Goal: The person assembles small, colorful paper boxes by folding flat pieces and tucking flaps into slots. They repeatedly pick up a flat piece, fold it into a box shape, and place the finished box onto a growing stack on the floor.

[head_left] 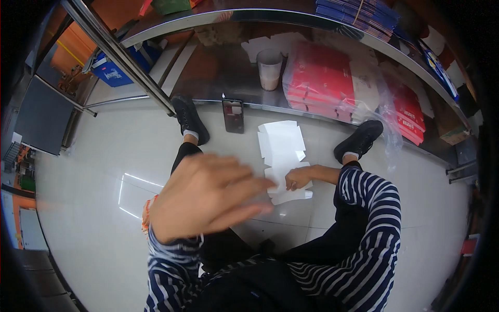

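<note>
Head view: the white cut card sheet (280,140) lies on the floor (93,171) between two black shoes (361,140); the right hand (299,178) is at its near half, fingers bent, though whether they grip it I cannot tell; the left hand (208,200), blurred, is raised near left, fingers loosely apart; far left of the sheet is a phone (233,115); farther off, a cup (269,69) stands on a low shelf (218,73).

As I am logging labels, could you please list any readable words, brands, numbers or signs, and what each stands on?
Blue container: white lettering, too small and blurred to read.
Red packages at right: pale print, too small to read surely.
Blue bundled stack: fine print, unreadable.
White card: none visible.
</note>
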A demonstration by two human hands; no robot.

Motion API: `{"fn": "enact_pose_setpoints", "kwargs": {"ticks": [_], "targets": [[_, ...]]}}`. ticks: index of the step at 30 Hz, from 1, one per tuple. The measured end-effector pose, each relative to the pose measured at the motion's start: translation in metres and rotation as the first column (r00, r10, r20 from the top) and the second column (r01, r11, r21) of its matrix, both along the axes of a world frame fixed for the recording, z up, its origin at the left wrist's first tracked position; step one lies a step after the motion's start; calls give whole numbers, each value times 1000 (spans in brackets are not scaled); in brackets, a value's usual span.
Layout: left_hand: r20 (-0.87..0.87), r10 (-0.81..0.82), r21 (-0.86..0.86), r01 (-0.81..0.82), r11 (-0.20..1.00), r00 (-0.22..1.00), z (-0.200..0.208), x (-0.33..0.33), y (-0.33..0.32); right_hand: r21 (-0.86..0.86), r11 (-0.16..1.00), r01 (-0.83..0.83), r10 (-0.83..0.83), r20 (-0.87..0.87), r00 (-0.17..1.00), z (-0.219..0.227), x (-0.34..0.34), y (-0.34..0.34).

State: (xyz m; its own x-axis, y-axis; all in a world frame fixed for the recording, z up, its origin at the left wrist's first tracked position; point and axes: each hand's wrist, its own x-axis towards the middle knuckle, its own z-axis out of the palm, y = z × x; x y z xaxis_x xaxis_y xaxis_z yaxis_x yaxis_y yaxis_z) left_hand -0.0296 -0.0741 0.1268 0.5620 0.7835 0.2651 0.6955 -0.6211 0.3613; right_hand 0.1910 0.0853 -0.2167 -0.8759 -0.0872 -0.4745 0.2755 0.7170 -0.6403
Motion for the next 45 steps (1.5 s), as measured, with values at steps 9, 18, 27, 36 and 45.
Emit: {"fn": "enact_pose_setpoints", "kwargs": {"ticks": [9,18,27,36,45], "targets": [[-113,159,-159,-176,971,981,-89,0,119,364,807,465,-256,-495,830,132,20,22],[492,53,-177,41,983,869,-80,0,116,51,450,891,-428,-864,266,316,37,-10],[716,174,-187,-54,981,677,-83,27,99,-314,327,891,-504,-856,-117,285,0,-26],[720,131,-21,-167,986,681,-77,31,92,-516,316,796,-516,-798,-312,271,-14,-23],[689,5,288,-281,915,724,-87,36,88,-247,427,870,-607,-791,73,279,-12,-27]]}}
